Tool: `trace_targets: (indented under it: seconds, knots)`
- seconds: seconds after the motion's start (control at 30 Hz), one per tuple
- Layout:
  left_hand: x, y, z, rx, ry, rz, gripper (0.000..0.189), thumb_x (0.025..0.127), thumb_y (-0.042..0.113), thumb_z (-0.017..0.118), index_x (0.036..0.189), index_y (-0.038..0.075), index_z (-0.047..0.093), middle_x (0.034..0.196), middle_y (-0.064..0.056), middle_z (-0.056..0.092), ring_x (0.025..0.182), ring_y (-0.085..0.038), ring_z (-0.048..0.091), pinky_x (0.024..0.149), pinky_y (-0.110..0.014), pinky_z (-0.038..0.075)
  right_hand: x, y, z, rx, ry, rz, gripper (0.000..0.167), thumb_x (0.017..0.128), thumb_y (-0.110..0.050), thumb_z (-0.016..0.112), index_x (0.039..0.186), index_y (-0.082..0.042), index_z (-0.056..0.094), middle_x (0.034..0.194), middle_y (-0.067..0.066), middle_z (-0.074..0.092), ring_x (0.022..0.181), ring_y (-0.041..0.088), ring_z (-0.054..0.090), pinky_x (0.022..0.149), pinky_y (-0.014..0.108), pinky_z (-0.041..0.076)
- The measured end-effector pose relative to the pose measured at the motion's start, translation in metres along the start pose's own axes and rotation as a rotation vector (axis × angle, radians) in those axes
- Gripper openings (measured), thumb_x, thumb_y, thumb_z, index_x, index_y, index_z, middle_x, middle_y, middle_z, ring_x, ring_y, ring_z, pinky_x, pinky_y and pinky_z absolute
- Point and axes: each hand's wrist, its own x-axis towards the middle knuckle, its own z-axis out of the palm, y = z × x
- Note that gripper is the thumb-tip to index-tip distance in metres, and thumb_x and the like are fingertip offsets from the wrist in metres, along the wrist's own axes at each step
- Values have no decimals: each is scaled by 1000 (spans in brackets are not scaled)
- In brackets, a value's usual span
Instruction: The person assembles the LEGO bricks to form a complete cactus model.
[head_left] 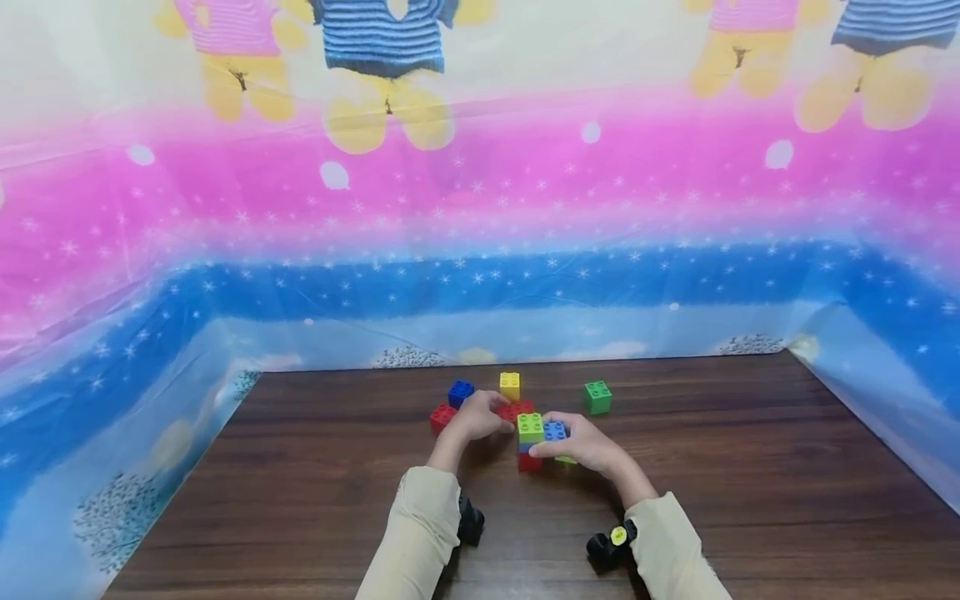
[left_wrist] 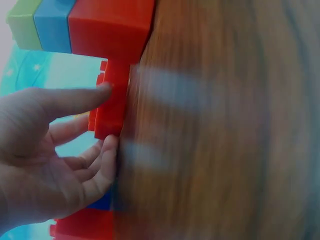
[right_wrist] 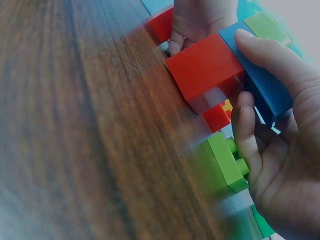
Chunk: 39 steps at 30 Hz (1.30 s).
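My right hand [head_left: 588, 443] grips a stack of toy building bricks, its thumb on the near side. The stack has a red brick [right_wrist: 205, 70] at the bottom, a longer blue brick [right_wrist: 260, 75] jutting right, and a lime brick [head_left: 530, 427] on top. Left of it, my left hand [head_left: 477, 417] pinches a low red brick [left_wrist: 114, 100] standing on the table, thumb on the near face and fingers curled at its end and far side. A flat lime brick [right_wrist: 227, 162] lies under my right hand, mostly hidden in the head view.
On the dark wooden table [head_left: 315, 483], a dark blue brick [head_left: 461, 393] and another red brick [head_left: 442, 418] sit left of my left hand. A yellow brick [head_left: 510, 386] stands behind, a green brick [head_left: 597, 397] at the back right. Printed cloth [head_left: 480, 283] surrounds the table.
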Motion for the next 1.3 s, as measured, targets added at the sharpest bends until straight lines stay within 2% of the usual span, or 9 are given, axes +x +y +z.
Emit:
trace_targets:
  seconds: [0.2, 0.33, 0.53, 0.8, 1.0, 1.17, 1.3]
  knots:
    - [-2, -2, 3, -42, 70, -44, 35, 86, 11, 72, 118, 1, 64, 119, -18, 64, 106, -30, 59, 94, -45, 53, -1, -2, 2, -19, 15, 14, 51, 84, -35, 74, 122, -6, 56, 109, 11, 62, 94, 18, 57, 82, 29, 49]
    - [-2, -4, 7, -69, 65, -63, 37, 87, 14, 70, 119, -1, 62, 119, -19, 63, 107, -30, 58, 98, -47, 51, -3, -2, 1, -15, 19, 31, 50, 85, -34, 74, 122, -6, 56, 110, 11, 62, 96, 18, 57, 83, 28, 48]
    - [-4, -2, 8, -81, 48, -84, 38, 87, 20, 71, 117, -2, 61, 114, -17, 63, 103, -27, 58, 96, -46, 51, -1, 1, -1, -11, 6, 15, 49, 85, -34, 74, 121, -6, 57, 107, 9, 63, 92, 17, 58, 82, 29, 48]
    - [-12, 0, 2, -90, 40, -66, 38, 86, 20, 72, 116, -1, 60, 110, -16, 63, 97, -24, 57, 92, -43, 53, -1, 3, -1, 5, -12, -18, 48, 85, -33, 74, 121, -4, 57, 107, 10, 64, 92, 16, 58, 82, 30, 49]
    - [-18, -9, -5, -172, 46, -52, 36, 88, 20, 71, 114, -2, 60, 105, -16, 64, 86, -21, 61, 81, -35, 58, -2, 3, 3, -28, 13, 12, 47, 86, -34, 73, 121, -8, 57, 109, 8, 63, 95, 18, 56, 83, 29, 49]
    - [-20, -13, -11, -249, 56, -27, 37, 89, 21, 70, 115, -3, 62, 111, -17, 65, 84, -19, 63, 83, -34, 58, -2, 2, 5, -34, 29, 10, 44, 85, -33, 74, 118, -8, 57, 106, 8, 63, 92, 18, 56, 82, 30, 49]
    - [-21, -8, -16, -266, 78, 11, 37, 89, 21, 70, 117, -3, 63, 114, -18, 65, 85, -19, 63, 85, -37, 57, -2, 1, 2, -30, 19, -10, 44, 85, -33, 74, 116, -7, 58, 103, 8, 63, 91, 18, 57, 81, 30, 49]
